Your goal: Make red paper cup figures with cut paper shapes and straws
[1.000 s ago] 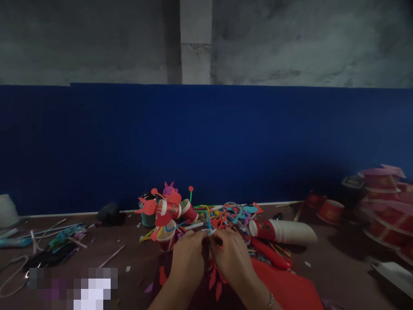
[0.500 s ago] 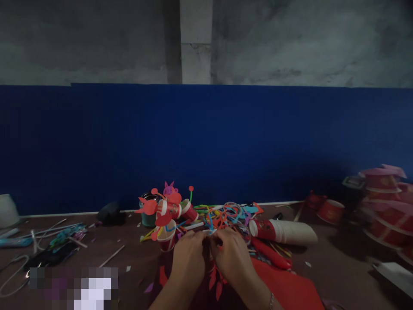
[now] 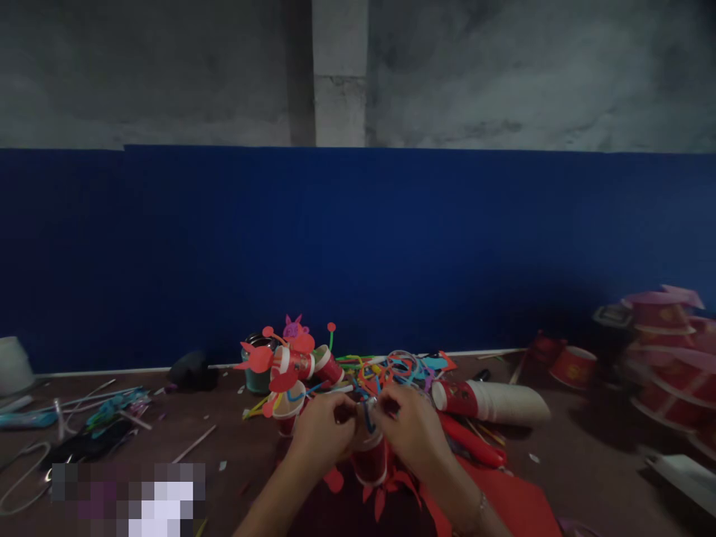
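Item 1: cup (image 3: 371,464), red w/ white rim, low in the middle of the counter (image 3: 587,440), btwn the two hands. Blue strip (image 3: 369,419), bent, at its top.

Item 2: L hand (image 3: 324,426), at the cup's left side, nr the top. Fingers narrow, thumb close to index; can't tell from here if they grip the rim or only rest by it.

Item 3: R hand (image 3: 415,426), at the right side of the top, nr the strip. Fingers narrow also; whether the strip is btwn the tips, can't tell.

Item 4: red cutouts (image 3: 380,498), pointed, at the cup's lower end. Red sheet (image 3: 503,496), flat, to the right, nr the R forearm.

Item 5: adjacent stock. Left: decorated cups (image 3: 294,363) w/ red paper shapes. Behind: heap of coloured strips (image 3: 385,367). Right: cup stack (image 3: 503,403), on its side.

Handling notes (my judgement): thin paper wall, so light pressure, spread wide; a hard pinch at one spot would dent it. Best w/ one hand steadying the rim, other working the strip by small moves, tips close to the bend. Tugging could tear the paper or tip the cup. Keep wrists off the cutouts, else they'd crease.
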`<state>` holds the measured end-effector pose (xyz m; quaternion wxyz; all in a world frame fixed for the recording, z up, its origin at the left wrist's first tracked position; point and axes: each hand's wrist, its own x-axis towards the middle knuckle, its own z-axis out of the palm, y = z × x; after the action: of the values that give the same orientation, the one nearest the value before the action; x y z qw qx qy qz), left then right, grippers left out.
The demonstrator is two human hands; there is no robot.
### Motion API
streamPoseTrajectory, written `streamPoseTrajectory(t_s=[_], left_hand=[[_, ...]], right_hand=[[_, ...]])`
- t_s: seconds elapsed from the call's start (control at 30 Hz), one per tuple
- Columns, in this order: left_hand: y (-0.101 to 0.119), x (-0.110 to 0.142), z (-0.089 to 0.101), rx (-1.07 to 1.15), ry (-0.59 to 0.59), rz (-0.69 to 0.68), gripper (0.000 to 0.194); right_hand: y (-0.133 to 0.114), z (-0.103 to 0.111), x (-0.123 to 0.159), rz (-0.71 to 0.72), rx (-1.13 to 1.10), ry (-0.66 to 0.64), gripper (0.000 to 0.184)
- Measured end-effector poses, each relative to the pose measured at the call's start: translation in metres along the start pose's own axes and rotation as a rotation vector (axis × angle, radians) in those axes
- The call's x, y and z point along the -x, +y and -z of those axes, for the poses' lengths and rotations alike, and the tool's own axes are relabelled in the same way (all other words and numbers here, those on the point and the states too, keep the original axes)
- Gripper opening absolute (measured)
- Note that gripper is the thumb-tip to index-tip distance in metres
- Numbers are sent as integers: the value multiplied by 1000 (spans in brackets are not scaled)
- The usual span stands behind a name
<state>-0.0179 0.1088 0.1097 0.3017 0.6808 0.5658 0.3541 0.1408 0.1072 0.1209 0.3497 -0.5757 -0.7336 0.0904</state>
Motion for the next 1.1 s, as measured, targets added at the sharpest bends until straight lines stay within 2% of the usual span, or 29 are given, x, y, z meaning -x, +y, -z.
streamPoseTrajectory(t_s=[0.1, 0.17, 0.23, 0.3, 0.37, 0.43, 0.53, 0.6, 0.73, 0.87, 0.97, 1.1], left_hand=[[-2, -3, 3, 54, -45, -15, 12], [-2, -4, 4, 85, -80, -26, 11], [-3, -4, 3, 113, -125, -36, 11], [-5, -4, 0, 125, -167, -44, 11], [-8, -3, -2, 121, -192, -47, 14], [-8, -3, -3, 112, -203, -44, 16], [-7, -2, -3, 128, -207, -91, 22], [-7, -1, -3, 143, -199, -146, 28], [-7, 0, -6, 132, -167, -170, 35], [-7, 1, -9, 136, -200, -166, 27], [-10, -2, -9, 181, -170, -185, 21], [-17, -9, -12, 354, -174, -87, 17]], right_hand=[[16, 12, -8, -66, 36, 60, 13], [26, 17, -12, -135, 115, 75, 24], [32, 19, -13, -163, 222, 99, 24], [32, 17, -13, -115, 278, 165, 21], [26, 12, -10, 5, 215, 214, 28], [15, 6, -6, 163, 52, 162, 19], [-2, -4, 1, 307, -159, -37, 14], [-9, -10, 5, 288, -199, -116, 19], [-8, -19, 8, 216, -233, -172, 24], [-1, -23, 6, 165, -323, -224, 18], [1, -21, 4, 168, -375, -254, 17], [4, -18, 0, 119, -412, -246, 12]])
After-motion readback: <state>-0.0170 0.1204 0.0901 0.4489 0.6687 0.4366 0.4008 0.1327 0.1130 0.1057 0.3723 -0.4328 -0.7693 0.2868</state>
